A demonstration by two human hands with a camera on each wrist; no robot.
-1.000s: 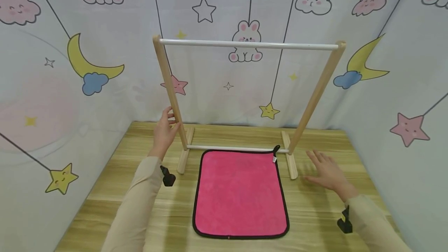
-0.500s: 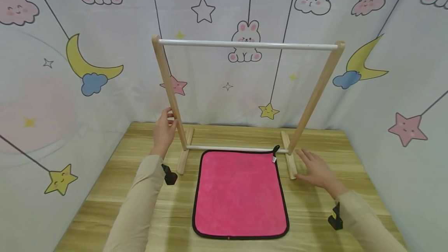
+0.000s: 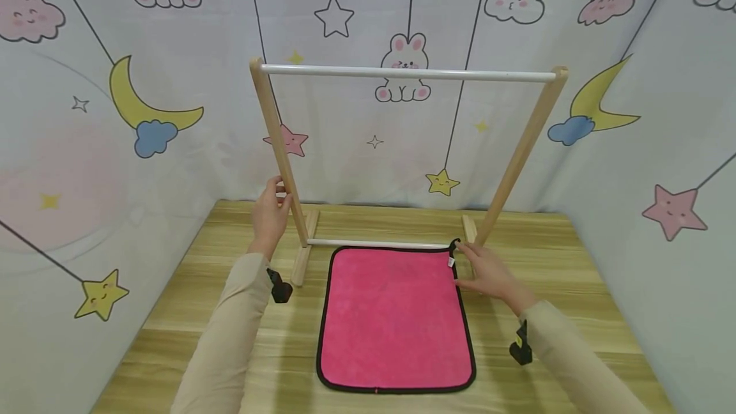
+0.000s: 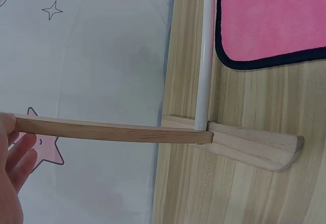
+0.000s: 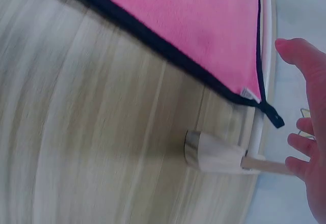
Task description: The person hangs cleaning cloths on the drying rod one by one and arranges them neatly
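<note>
A pink square towel (image 3: 397, 318) with a black border lies flat on the wooden table. At its far right corner are a black hanging loop (image 5: 275, 118) and a small white tag (image 3: 451, 262). Behind it stands a wooden rack with white rods. My left hand (image 3: 269, 214) holds the rack's left post (image 4: 112, 132) between thumb and fingers, partway up. My right hand (image 3: 490, 272) hovers at the towel's loop corner, thumb and fingers spread apart, with nothing between them. In the right wrist view, the right hand (image 5: 315, 86) hangs beyond the loop, its fingers overlapping the right post.
The upper rod (image 3: 345, 71) spans between the two posts, and a lower rod (image 3: 379, 245) runs along the towel's far edge. Flat wooden feet (image 4: 260, 145) carry the posts. White curtain walls (image 3: 368, 158) with cartoon prints enclose the table on the back and sides.
My right hand has moved left from the table beside the rack, past the right foot, to the towel's loop corner. The left hand stays at the left post; towel and rack have not moved.
</note>
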